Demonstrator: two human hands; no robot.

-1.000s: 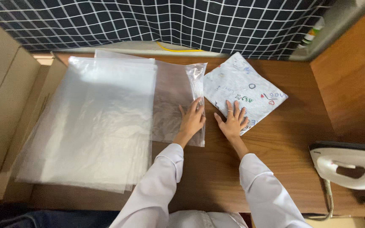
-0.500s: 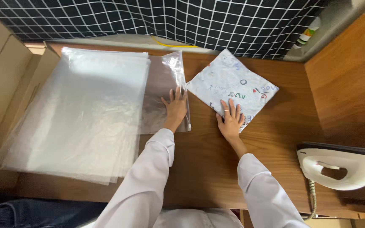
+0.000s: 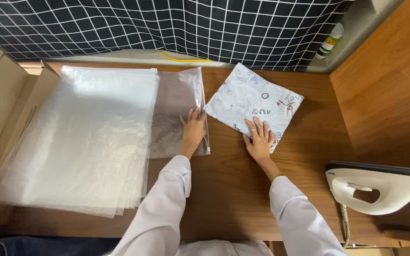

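Left hand laid flat, open, on clear zip bag — thin, slippery, limp. Right hand pressed open on folded printed cloth at desk centre — soft, light; best gripped at folded edge.

Long white sleeves with plain cuffs; the right hand wears what seems a thin ring.

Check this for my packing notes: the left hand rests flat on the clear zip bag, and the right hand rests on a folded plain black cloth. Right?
Not quite. In the head view the right hand rests on a folded white printed cloth, not plain black. The left hand does lie flat on the clear zip bag.
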